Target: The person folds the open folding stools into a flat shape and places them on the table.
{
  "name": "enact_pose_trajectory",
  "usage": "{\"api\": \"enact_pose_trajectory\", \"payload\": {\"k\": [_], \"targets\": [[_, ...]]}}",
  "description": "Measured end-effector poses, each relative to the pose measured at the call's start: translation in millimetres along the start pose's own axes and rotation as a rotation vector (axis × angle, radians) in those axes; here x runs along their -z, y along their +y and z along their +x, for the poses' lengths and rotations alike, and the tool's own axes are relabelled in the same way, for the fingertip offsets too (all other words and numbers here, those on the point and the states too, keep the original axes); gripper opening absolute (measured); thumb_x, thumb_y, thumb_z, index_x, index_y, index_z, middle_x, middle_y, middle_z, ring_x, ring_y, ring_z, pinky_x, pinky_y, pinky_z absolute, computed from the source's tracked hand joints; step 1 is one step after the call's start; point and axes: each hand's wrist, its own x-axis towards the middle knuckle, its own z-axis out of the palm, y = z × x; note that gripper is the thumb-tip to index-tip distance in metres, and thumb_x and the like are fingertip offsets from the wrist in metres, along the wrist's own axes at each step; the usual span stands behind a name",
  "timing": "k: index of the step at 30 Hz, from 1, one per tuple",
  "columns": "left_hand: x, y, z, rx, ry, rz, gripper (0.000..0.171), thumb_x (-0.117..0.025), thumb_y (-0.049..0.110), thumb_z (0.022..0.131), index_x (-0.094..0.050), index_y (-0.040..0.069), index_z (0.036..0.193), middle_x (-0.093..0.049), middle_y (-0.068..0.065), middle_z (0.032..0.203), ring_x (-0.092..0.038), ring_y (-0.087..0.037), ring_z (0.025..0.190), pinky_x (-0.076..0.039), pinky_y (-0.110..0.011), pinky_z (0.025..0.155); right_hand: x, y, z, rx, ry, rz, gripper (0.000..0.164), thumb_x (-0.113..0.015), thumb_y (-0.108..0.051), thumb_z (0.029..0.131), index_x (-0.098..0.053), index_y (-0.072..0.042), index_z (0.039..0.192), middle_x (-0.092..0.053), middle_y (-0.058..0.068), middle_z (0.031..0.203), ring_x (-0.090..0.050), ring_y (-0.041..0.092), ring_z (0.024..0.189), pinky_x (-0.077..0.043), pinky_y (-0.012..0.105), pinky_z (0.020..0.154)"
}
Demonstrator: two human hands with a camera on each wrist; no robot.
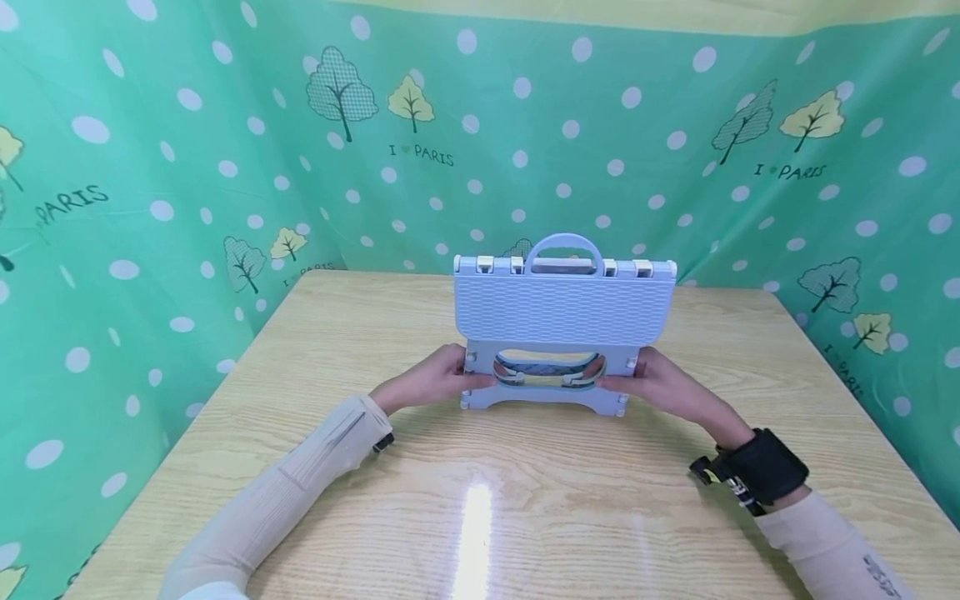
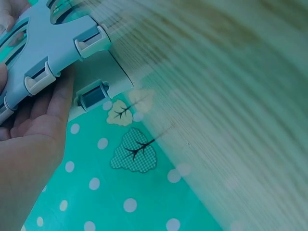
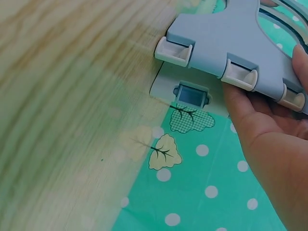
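Note:
A light blue plastic folding stool [image 1: 562,308] is held over the far middle part of the table, its woven-textured top panel facing me. Above that panel arches a carrying handle [image 1: 566,242], with white hinge pieces on both sides of it. Below hangs a leg panel [image 1: 480,400] with an oval opening. My left hand [image 1: 438,379] grips this panel's left edge, thumb in front and fingers behind. At the right edge, my right hand [image 1: 663,387] holds it the same way. Both wrist views show fingers under the leg panel [image 2: 62,38] beside its white hinge clips [image 3: 240,74].
A wood-grain table [image 1: 360,508] spreads beneath the stool, with a bright light reflection [image 1: 472,542] near its front. Green polka-dot cloth [image 1: 525,150] printed with trees hangs behind and along both sides. A black strap [image 1: 761,467] circles the right wrist.

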Motion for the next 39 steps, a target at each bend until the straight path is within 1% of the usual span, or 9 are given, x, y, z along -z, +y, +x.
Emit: {"api": "enact_pose_trajectory", "payload": {"k": [4,6,8,13,16,18,22,28,39], "targets": [[-0.3,0.2,0.3,0.003,-0.001,0.016,0.027,-0.063,0.022,0.100,-0.067,0.010,0.123,-0.072,0.000,0.112,-0.062,-0.014,0.085,-0.052,-0.028,0.072,0.2,-1.0,-0.7,-0.024,0.009,-0.025,0.020,-0.063,-0.007,0.098,-0.066,0.003,0.115,-0.067,0.019,0.110,-0.067,0.020,0.092,-0.055,0.031,0.073],[1.3,1.1,0.1,0.004,-0.004,0.047,0.030,-0.064,0.024,0.099,-0.066,0.010,0.125,-0.072,-0.001,0.114,-0.064,-0.012,0.089,-0.055,-0.029,0.077,1.9,-4.0,-2.1,-0.046,0.019,-0.046,0.029,-0.066,-0.009,0.096,-0.062,0.002,0.123,-0.065,0.019,0.118,-0.067,0.017,0.098,-0.056,0.030,0.077],[5.4,3.5,-0.8,0.010,0.014,0.093,0.030,-0.066,0.028,0.098,-0.067,0.010,0.122,-0.073,0.000,0.109,-0.065,-0.010,0.085,-0.055,-0.029,0.074,6.6,-9.8,-5.3,-0.083,0.043,-0.089,0.039,-0.069,-0.012,0.095,-0.058,-0.001,0.130,-0.065,0.019,0.123,-0.067,0.016,0.101,-0.057,0.030,0.079],[23.3,11.0,-4.7,0.047,0.173,0.240,0.033,-0.077,0.043,0.086,-0.065,0.014,0.099,-0.064,0.004,0.079,-0.059,-0.011,0.070,-0.053,-0.030,0.062,24.0,-30.4,-14.3,-0.145,0.183,-0.248,0.058,-0.077,-0.021,0.089,-0.051,-0.010,0.140,-0.066,0.011,0.122,-0.069,0.022,0.098,-0.058,0.031,0.078],[31.0,12.5,-5.9,0.043,0.251,0.255,0.050,-0.082,0.045,0.080,-0.056,0.016,0.112,-0.060,0.000,0.090,-0.059,-0.015,0.082,-0.054,-0.032,0.069,28.4,-38.2,-14.7,-0.133,0.248,-0.277,0.073,-0.079,-0.021,0.087,-0.039,-0.020,0.149,-0.058,0.005,0.131,-0.065,0.022,0.104,-0.058,0.033,0.081],[32.8,13.2,-6.3,0.033,0.251,0.229,0.067,-0.082,0.044,0.081,-0.047,0.020,0.133,-0.061,0.001,0.109,-0.060,-0.016,0.097,-0.056,-0.035,0.079,27.6,-40.1,-14.0,-0.120,0.256,-0.254,0.079,-0.078,-0.019,0.088,-0.033,-0.024,0.152,-0.052,0.004,0.137,-0.060,0.020,0.112,-0.056,0.034,0.086],[30.7,14.5,-6.7,-0.008,0.188,0.214,0.080,-0.077,0.042,0.086,-0.035,0.025,0.151,-0.057,0.004,0.135,-0.059,-0.017,0.114,-0.053,-0.037,0.092,22.3,-38.6,-14.4,-0.109,0.238,-0.235,0.073,-0.074,-0.018,0.092,-0.035,-0.024,0.152,-0.052,0.003,0.141,-0.056,0.010,0.118,-0.052,0.032,0.095],[26.9,16.1,-6.5,-0.057,0.162,0.203,0.070,-0.073,0.036,0.091,-0.039,0.025,0.151,-0.059,0.002,0.136,-0.062,-0.021,0.113,-0.054,-0.038,0.092,20.1,-37.5,-15.2,-0.081,0.242,-0.274,0.065,-0.072,-0.019,0.094,-0.040,-0.016,0.150,-0.057,0.007,0.137,-0.059,0.007,0.113,-0.051,0.021,0.092],[28.3,16.7,-7.1,-0.076,0.179,0.218,0.069,-0.073,0.034,0.092,-0.040,0.024,0.151,-0.062,0.003,0.133,-0.064,-0.015,0.108,-0.056,-0.033,0.086,20.5,-39.4,-13.4,-0.085,0.266,-0.273,0.063,-0.073,-0.018,0.093,-0.043,-0.018,0.148,-0.058,0.006,0.135,-0.060,0.008,0.111,-0.052,0.021,0.090]]}}
